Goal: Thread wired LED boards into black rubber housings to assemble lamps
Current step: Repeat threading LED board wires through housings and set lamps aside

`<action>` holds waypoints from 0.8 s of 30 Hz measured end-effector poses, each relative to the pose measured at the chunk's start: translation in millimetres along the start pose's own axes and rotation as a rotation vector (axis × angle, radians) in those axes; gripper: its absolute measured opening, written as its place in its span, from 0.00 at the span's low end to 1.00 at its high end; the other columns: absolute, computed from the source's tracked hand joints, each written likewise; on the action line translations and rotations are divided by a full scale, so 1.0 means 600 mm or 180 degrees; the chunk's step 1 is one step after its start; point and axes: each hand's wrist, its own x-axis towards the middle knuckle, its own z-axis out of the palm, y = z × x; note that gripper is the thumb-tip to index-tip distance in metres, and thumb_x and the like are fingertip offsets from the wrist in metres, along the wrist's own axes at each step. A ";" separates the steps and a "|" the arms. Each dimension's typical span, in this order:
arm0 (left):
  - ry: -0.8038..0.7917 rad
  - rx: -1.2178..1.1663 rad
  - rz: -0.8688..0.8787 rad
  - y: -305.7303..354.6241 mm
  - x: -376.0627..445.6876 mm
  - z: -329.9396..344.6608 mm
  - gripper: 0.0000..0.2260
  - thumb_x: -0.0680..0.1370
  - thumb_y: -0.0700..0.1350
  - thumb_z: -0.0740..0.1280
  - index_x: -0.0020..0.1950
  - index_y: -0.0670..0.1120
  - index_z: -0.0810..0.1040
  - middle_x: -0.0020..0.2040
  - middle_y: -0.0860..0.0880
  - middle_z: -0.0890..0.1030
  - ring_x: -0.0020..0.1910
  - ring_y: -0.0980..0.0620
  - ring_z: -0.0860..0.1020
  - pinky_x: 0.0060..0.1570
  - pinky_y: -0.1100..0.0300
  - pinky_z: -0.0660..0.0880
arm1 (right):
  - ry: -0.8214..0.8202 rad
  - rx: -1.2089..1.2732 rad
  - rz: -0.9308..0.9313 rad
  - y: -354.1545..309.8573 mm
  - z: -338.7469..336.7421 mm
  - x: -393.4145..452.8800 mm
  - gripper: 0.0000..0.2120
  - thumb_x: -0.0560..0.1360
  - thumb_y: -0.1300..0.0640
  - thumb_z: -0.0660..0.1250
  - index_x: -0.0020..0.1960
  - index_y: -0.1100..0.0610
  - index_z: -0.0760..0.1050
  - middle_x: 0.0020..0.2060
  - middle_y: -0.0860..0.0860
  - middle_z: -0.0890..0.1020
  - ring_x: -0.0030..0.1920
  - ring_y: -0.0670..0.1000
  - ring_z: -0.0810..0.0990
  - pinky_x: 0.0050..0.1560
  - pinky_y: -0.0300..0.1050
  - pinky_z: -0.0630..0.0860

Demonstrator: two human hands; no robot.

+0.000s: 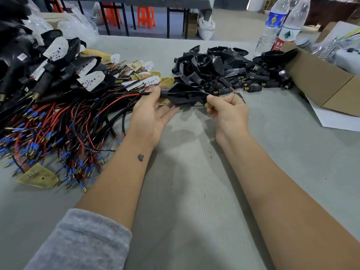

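The finished lamps pile seems cut off at left.

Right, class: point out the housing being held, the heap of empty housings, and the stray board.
held housing (181, 95), head view, flat middle
empty housings (220, 67), head view, heap's centre
stray board (39, 175), head view, yellow face

Black rubber housing held level above table, red-black wires trailing from left end

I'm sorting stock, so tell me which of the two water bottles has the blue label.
The left water bottle, farther from the cardboard box; its neighbour wears a white, green and red label.
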 end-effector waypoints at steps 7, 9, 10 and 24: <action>0.0036 0.0121 0.0213 -0.004 -0.002 0.002 0.12 0.85 0.45 0.56 0.51 0.43 0.77 0.45 0.47 0.84 0.47 0.46 0.84 0.43 0.54 0.81 | 0.0373 0.0465 0.0397 -0.006 0.000 0.006 0.10 0.78 0.62 0.65 0.52 0.59 0.64 0.37 0.59 0.79 0.29 0.51 0.79 0.30 0.40 0.77; 0.0150 0.0080 0.0259 0.002 0.000 -0.002 0.12 0.85 0.46 0.56 0.49 0.44 0.76 0.46 0.45 0.83 0.45 0.45 0.84 0.40 0.54 0.81 | 0.0448 0.0571 0.0509 -0.007 -0.004 0.010 0.11 0.79 0.60 0.65 0.56 0.59 0.64 0.39 0.60 0.81 0.29 0.51 0.80 0.31 0.41 0.78; 0.0179 0.0090 0.0272 0.004 0.000 -0.003 0.12 0.85 0.46 0.56 0.48 0.45 0.76 0.47 0.45 0.83 0.45 0.45 0.84 0.40 0.53 0.81 | 0.0428 0.0550 0.0576 -0.008 -0.006 0.011 0.11 0.79 0.59 0.65 0.55 0.59 0.64 0.40 0.60 0.82 0.30 0.51 0.81 0.32 0.41 0.79; 0.0489 -0.0040 0.0892 0.010 -0.003 -0.004 0.11 0.85 0.47 0.55 0.50 0.46 0.75 0.54 0.45 0.82 0.55 0.42 0.82 0.54 0.50 0.80 | -0.1098 -0.0784 0.0583 -0.018 -0.006 0.005 0.09 0.81 0.57 0.63 0.49 0.63 0.75 0.36 0.58 0.80 0.33 0.53 0.80 0.31 0.42 0.77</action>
